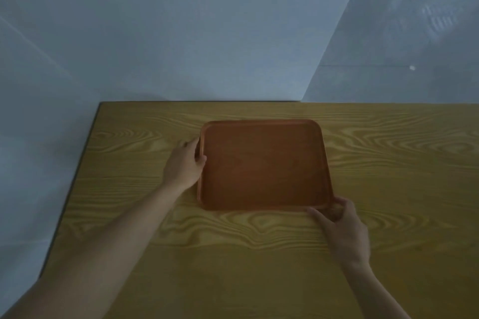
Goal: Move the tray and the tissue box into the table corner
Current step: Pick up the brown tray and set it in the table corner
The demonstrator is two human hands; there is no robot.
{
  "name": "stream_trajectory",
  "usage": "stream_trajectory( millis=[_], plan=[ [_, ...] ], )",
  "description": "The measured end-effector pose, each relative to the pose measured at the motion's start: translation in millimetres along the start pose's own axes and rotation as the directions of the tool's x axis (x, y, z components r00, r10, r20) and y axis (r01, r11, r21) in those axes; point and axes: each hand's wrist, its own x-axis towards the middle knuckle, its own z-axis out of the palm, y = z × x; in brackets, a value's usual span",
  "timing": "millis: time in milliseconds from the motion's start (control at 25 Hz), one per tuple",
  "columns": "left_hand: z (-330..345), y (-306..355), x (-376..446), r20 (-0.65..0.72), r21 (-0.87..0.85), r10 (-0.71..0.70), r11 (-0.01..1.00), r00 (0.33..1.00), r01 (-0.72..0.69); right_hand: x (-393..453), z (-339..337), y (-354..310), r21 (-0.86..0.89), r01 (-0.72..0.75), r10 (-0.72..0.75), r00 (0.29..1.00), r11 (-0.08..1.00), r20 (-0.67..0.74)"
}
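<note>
A brown rectangular tray (pixel 264 163) with nothing in it lies flat on the wooden table (pixel 233 254), a little right of the table's far left corner (pixel 102 105). My left hand (pixel 185 163) grips the tray's left rim, fingers curled over the edge. My right hand (pixel 342 225) holds the tray's near right corner between thumb and fingers. No tissue box is in view.
The table's left edge (pixel 75 189) runs diagonally from the far corner toward me, with grey floor beyond it. A pale wall (pixel 181 33) stands right behind the table's far edge. Bare wood lies between the tray and the far left corner.
</note>
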Motion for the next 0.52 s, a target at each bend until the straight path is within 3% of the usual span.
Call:
stream_trajectory(
  millis=[160,320,520],
  plan=[
    [15.4,-26.5,-59.9,-0.116,0.088,0.078,0.994,0.990,-0.068,0.4,-5.8,15.6,-0.306,0.239,-0.268,0.962,0.922,-0.057],
    [36.8,-56.7,-101.5,-0.053,0.163,0.206,0.967,0.977,-0.196,13.6,-11.1,32.2,-0.396,0.302,-0.298,0.952,0.867,0.073],
    [43.2,-52.9,-103.5,-0.031,0.239,0.184,0.956,0.982,-0.172,20.0,-3.4,37.8,-0.432,0.320,-0.312,0.946,0.843,0.091]
  ],
)
